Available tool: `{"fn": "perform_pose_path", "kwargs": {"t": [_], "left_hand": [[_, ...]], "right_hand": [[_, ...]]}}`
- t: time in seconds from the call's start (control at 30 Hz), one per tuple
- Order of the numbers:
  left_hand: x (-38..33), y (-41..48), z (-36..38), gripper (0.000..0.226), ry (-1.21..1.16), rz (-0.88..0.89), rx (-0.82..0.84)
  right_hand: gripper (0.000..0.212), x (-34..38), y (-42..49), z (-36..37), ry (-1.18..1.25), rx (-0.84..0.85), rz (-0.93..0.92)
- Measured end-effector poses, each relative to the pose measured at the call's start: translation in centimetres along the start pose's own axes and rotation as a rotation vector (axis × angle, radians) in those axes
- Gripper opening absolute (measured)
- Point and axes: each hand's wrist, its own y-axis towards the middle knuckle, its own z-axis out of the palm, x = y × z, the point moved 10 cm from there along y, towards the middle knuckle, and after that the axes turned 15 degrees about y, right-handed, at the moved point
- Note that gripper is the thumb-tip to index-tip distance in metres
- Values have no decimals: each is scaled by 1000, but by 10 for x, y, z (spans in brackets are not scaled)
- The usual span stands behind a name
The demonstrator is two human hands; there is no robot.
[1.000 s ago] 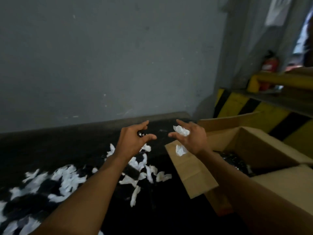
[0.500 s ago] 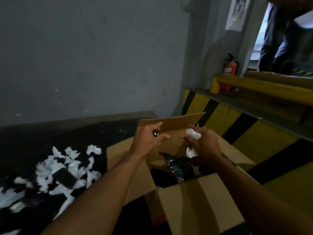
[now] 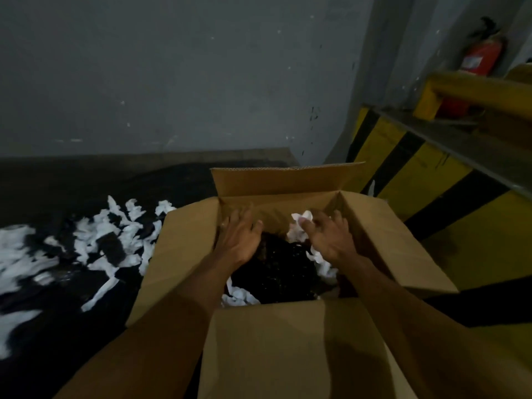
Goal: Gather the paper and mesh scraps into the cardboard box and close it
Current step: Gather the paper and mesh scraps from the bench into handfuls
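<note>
Both hands reach into the open cardboard box (image 3: 178,254). The left hand (image 3: 240,240), fingers spread and holding nothing, hangs over the black mesh (image 3: 276,269). At its three o'clock, the right hand (image 3: 331,237) pinches a crumpled paper scrap (image 3: 302,218) between thumb and curled fingers. The loose paper strips (image 3: 109,243) lie on the dark floor at the box's nine o'clock, trailing toward eight, so the left hand looks nearer.
</note>
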Motion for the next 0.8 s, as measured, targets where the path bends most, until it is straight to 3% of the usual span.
{"fn": "perform_pose_path", "kwargs": {"t": [0.07, 0.17, 0.37, 0.5, 0.8], "left_hand": [[-2, 7, -5, 63, 11, 16, -21], [-4, 14, -16, 69, 31, 29, -93], [-17, 27, -35, 52, 28, 36, -229], [-21, 26, -43, 40, -14, 98, -260], [50, -30, -105, 35, -1, 36, -456]], "right_hand": [[48, 4, 7, -2, 35, 14, -38], [59, 7, 10, -10, 36, 1, -87], [58, 6, 25, -19, 33, 47, -33], [46, 18, 29, -24, 91, -39, -65], [36, 107, 7, 38, 152, 43, -294]]}}
